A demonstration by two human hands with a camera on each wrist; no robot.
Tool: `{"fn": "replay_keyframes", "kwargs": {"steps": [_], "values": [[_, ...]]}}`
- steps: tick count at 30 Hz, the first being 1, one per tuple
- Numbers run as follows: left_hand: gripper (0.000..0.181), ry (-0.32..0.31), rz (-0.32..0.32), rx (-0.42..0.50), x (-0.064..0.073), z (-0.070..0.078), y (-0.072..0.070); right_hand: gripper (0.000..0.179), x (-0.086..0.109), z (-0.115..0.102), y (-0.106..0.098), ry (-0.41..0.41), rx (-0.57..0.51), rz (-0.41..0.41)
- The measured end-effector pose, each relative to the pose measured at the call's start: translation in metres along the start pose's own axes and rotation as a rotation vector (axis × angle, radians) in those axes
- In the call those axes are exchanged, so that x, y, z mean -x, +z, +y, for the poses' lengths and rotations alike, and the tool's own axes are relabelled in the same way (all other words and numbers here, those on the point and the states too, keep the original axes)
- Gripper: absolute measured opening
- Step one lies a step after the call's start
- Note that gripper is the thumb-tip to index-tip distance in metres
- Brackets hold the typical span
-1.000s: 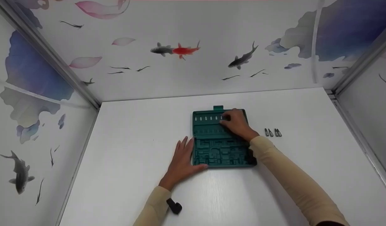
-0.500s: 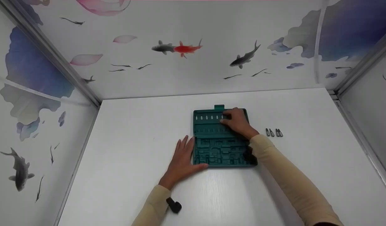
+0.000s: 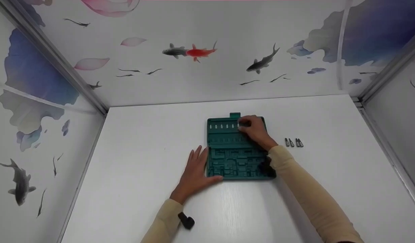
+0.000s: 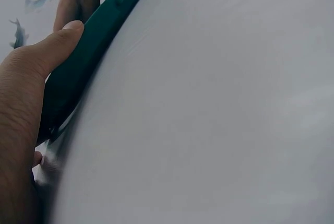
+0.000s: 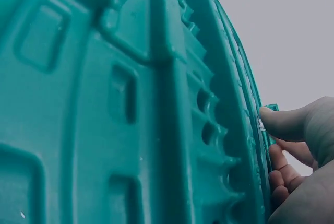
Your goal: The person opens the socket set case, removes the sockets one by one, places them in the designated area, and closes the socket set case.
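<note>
- Right hand [image 3: 255,131]: the thumb and fingertips pinched a small bright bit [image 3: 238,124], mostly hidden, at the 3 o'clock end of the visible row; a fingertip grip presumably suited so slim a part.
- Bit axis: this appeared to run 12 to 6 o'clock, parallel to five row bits [image 3: 221,126] toward 9 o'clock; the tip end could not be told.
- Left hand [image 3: 194,172]: fingers extended along the 9 o'clock wall, thumb over the 6 o'clock edge, nothing clasped, probably bracing against sliding.
- Green tool case [image 3: 231,164]: lay open on the white table [image 3: 136,152] between the hands, long axis 12 to 6, latch tab [image 3: 234,115] pointing to 12.
- Four loose metal bits [image 3: 291,143]: sat at 3 o'clock from the case, far ends toward 11, probably placed for right-hand reach.
</note>
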State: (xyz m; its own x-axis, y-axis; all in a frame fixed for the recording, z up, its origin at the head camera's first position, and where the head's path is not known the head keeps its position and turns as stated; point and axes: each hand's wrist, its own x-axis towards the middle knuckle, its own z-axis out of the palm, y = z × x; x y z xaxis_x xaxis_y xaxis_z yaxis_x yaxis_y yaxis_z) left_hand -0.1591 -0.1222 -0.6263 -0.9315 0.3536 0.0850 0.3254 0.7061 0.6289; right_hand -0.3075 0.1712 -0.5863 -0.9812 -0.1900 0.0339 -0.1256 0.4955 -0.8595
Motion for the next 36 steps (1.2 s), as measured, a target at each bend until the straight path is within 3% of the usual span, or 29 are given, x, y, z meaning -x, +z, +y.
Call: {"fn": "replay_keyframes", "kwargs": {"steps": [3,8,11,16,20,29,36], "values": [[0.124,0.0,0.007,0.008,0.0,0.0,0.0,0.029,0.001,-0.001,0.001,0.001,-0.039,0.036],[0.124,0.004,0.016,0.0,0.001,-0.001,0.002,0.026,0.001,-0.001,0.008,-0.02,0.049,0.091],[0.125,0.003,0.007,0.002,0.001,-0.001,0.003,0.022,0.0,-0.002,0.013,0.014,0.058,0.141],[0.124,-0.004,0.007,0.006,0.0,-0.001,0.001,0.024,0.0,-0.008,0.013,0.081,-0.116,0.221],[0.124,-0.008,0.004,-0.008,0.0,-0.003,0.001,0.027,0.004,-0.015,0.001,0.088,-0.26,0.267],[0.125,-0.008,0.013,0.003,0.001,-0.005,0.003,0.026,0.03,-0.022,-0.034,-0.027,-0.25,0.266],[0.126,-0.02,0.008,0.02,0.001,-0.006,0.005,0.031,0.053,-0.02,-0.061,0.02,-0.238,0.274]]}}
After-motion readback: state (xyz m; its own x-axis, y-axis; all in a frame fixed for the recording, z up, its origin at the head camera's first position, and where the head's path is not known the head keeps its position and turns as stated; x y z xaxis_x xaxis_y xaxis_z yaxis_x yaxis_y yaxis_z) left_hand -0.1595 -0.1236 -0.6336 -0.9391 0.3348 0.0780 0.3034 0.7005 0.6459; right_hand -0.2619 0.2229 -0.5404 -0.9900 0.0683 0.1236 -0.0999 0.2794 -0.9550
